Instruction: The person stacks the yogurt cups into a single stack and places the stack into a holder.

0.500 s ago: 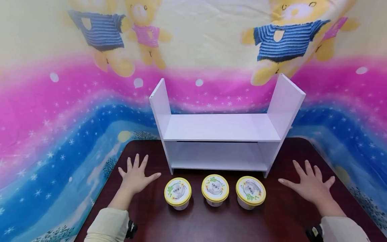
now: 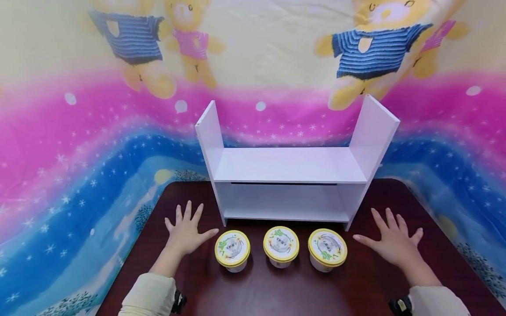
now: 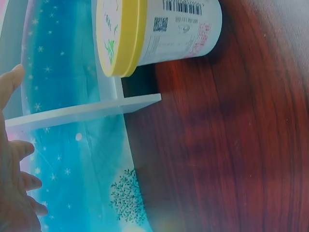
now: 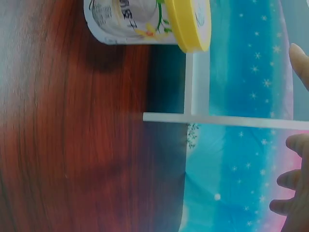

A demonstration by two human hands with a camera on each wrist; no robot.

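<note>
Three white tubs with yellow-rimmed lids stand upright in a row on the dark wooden table: the left tub (image 2: pixel 233 251), the middle tub (image 2: pixel 281 246) and the right tub (image 2: pixel 327 249). My left hand (image 2: pixel 185 235), fingers spread, is just left of the left tub, thumb pointing toward its lid. On the other side my right hand (image 2: pixel 396 242) is also spread, a short gap from the right tub. Neither hand holds anything. The left wrist view shows a barcode on the near tub (image 3: pixel 178 29); printed flowers mark the tub (image 4: pixel 140 21) in the right wrist view.
A white two-tier shelf (image 2: pixel 290 164) with tall side panels stands behind the tubs at the table's back. Beyond it hangs a backdrop (image 2: pixel 261 61) printed with bears and snowflakes. The dark table (image 2: pixel 276 294) reaches to the front of the view.
Both hands have moved inward, the left to the right and the right to the left, nearer the outer tubs. The tubs and shelf have stayed in place.
</note>
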